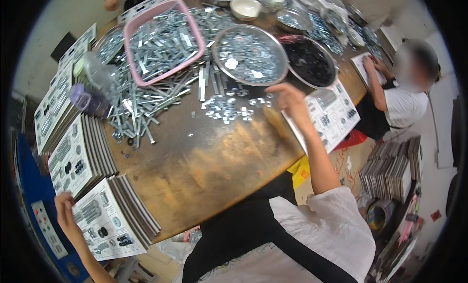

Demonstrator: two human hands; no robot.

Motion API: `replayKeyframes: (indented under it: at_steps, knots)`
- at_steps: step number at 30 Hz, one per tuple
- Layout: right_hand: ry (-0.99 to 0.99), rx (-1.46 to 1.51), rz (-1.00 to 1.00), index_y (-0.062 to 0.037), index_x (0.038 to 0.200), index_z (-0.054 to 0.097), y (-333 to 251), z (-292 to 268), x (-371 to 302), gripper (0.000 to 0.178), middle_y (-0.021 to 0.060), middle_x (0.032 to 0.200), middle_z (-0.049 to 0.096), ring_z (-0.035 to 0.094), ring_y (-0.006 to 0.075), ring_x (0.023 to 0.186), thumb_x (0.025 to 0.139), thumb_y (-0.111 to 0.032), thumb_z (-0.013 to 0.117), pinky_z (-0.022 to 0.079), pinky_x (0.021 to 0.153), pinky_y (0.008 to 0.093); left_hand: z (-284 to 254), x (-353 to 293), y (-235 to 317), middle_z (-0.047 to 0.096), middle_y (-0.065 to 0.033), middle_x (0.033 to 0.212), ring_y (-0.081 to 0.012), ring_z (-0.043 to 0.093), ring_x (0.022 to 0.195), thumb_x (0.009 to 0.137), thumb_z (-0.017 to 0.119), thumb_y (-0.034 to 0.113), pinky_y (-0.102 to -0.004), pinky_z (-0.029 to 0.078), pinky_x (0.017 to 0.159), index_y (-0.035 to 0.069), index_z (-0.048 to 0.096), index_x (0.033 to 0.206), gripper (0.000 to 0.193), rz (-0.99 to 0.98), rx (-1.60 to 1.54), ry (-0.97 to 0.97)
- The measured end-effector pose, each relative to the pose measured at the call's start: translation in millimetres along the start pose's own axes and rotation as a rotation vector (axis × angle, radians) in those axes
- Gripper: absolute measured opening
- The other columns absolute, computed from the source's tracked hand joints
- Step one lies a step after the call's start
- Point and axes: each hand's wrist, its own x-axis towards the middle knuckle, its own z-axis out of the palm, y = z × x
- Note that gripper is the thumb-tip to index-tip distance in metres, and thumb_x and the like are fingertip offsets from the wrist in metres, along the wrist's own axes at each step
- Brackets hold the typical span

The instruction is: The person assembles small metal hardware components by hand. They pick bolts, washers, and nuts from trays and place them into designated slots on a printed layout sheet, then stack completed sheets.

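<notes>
My left hand [66, 214] is at the outer edge of the top white card [106, 219] on the nearest stack, its fingers loosely bent and apart. Dark and metallic hardware shapes cover the card's face. My right hand [291, 102] hovers over the table's right side, index finger stretched to the left, with nothing visible in it. Just left of that fingertip lie loose shiny washers [225, 109]. Partly under my right forearm is another white card [331, 118] with hardware shapes and a clear plastic piece [322, 96] on it.
A pink basket [201, 45] of metal bolts stands amid spilled bolts [139, 105]. Beside it are a metal bowl [284, 68] of washers and a bowl of black parts [309, 61]. Card stacks [100, 141] line the left edge. A co-worker [407, 95] sits at right.
</notes>
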Motion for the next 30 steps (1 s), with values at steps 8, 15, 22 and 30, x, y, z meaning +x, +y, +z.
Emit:
replayKeyframes:
  at_steps: [8,15,22,30]
  knots:
    - [0.842,-1.196,0.358,-0.0156,0.113,0.069,83.4,-311.5,-66.6,0.037,0.0229,0.100,0.068,0.065,0.0391,0.094,0.086,-0.014,0.045,0.051,0.082,0.0474,126.5,-75.0,186.2,0.059,-0.0113,0.099,-0.0321,0.059,0.090,0.074,0.066,0.002,-0.0397,0.047,0.079,0.005,0.063,0.103,0.029,0.621,0.325,-0.773]
    - [0.496,-1.260,0.474,-0.0148,0.111,0.071,124.0,-387.2,-74.7,0.042,0.0190,0.108,0.067,0.064,0.0363,0.102,0.077,-0.007,0.046,0.050,0.090,0.0421,220.4,-85.4,225.9,0.062,-0.0106,0.099,-0.0314,0.061,0.090,0.082,0.066,0.008,-0.0399,0.049,0.077,0.009,0.062,0.108,0.026,0.704,0.277,-0.916]
    - [0.370,-0.947,0.312,-0.0133,0.106,0.073,169.2,-424.6,-69.7,0.043,0.0199,0.098,0.069,0.068,0.0329,0.092,0.075,-0.003,0.044,0.051,0.086,0.0354,468.5,-61.3,216.2,0.060,-0.0119,0.119,-0.0173,0.061,0.105,0.100,0.049,0.016,-0.0286,0.048,0.093,-0.001,0.054,0.127,0.033,-0.053,-0.795,-0.894]
    - [0.436,-0.180,0.525,-0.0038,0.116,0.069,151.7,-419.8,-93.2,0.047,-0.0048,0.054,0.046,0.028,0.0058,0.038,0.082,0.003,0.037,0.020,0.038,0.0242,519.7,-135.3,236.6,0.056,-0.0132,0.129,-0.0202,0.056,0.118,0.099,0.048,0.012,-0.0296,0.044,0.096,-0.004,0.047,0.134,0.038,-0.092,-0.985,-0.896]
